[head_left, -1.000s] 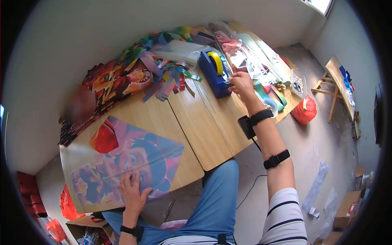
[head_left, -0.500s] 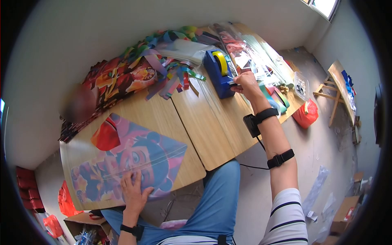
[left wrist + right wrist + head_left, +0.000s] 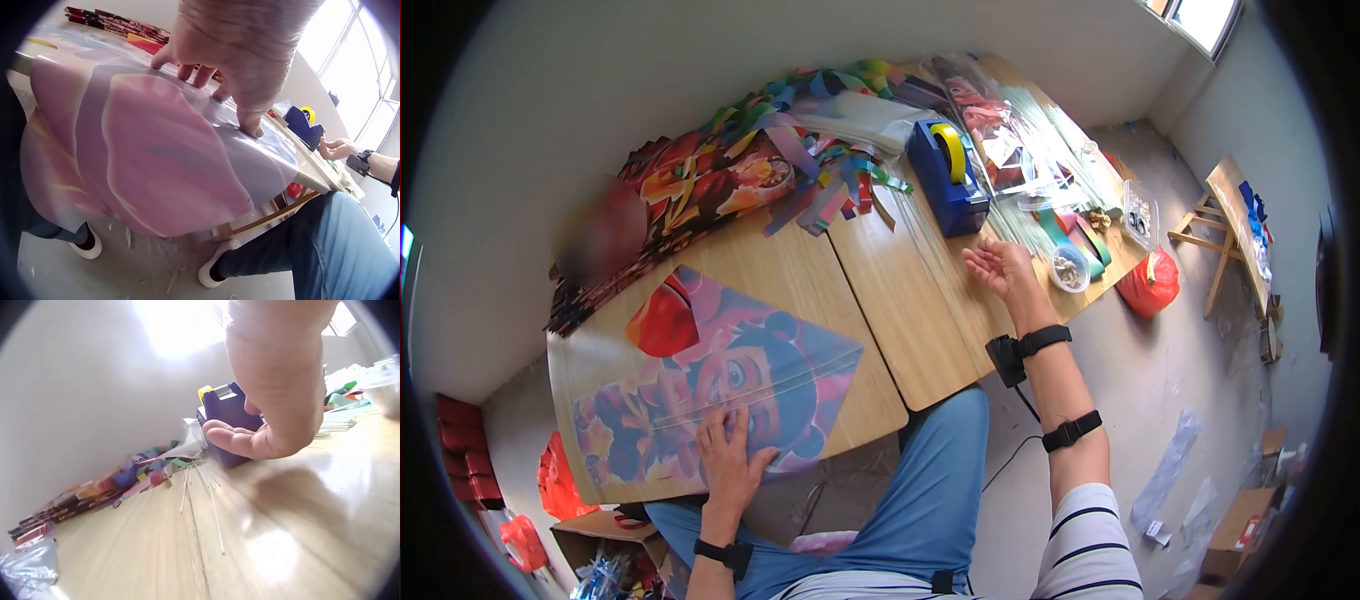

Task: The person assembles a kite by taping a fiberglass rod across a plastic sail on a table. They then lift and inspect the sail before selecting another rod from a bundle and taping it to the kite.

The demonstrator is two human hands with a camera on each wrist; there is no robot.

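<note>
Hands work apart: the left hand lies spread with its fingertips on the printed sheet, while the right hand is raised near the tape dispenser, palm turned up and fingers loosely bent; whether a bit of tape clings to them, I cannot tell. The sheet lies flat on the table at the person's left, its near edge drooping over the side, so the spread fingers seem to serve as a weight against sliding. Thin pale lines run along its middle, perhaps a slender rod, beneath or beside that hand. The dispenser, with its yellow roll, sits within the right hand's reach, probably so that one hand can leave the sheet pinned. Thin sticks lie just beside it. Farther out, ribbons and a stack of dark printed pieces fill the far side; a small tub stands near the right edge.
</note>
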